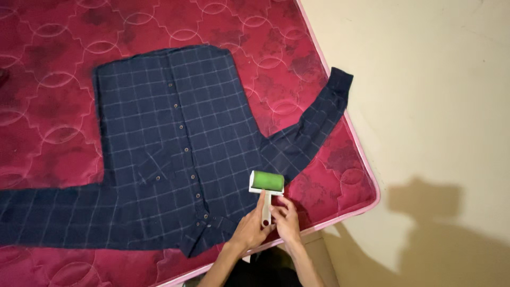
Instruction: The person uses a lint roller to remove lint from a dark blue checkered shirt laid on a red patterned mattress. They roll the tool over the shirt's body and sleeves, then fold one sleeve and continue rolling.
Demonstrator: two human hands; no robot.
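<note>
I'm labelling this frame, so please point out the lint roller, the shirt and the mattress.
lint roller (pixel 267 182), head view, on its green roll.
shirt (pixel 175 143), head view, on the buttoned front panel.
mattress (pixel 48 95), head view, on bare red quilted surface left of the shirt.

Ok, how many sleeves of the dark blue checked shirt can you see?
2. One sleeve stretches left across the red quilted mattress; the other sleeve angles up-right to the mattress edge. Neither looks hidden.

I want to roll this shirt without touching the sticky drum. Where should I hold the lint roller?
Grip the white handle, coming from the mattress edge nearest you. It sticks out straight from the green drum toward you, and both hands already meet on it.
</note>
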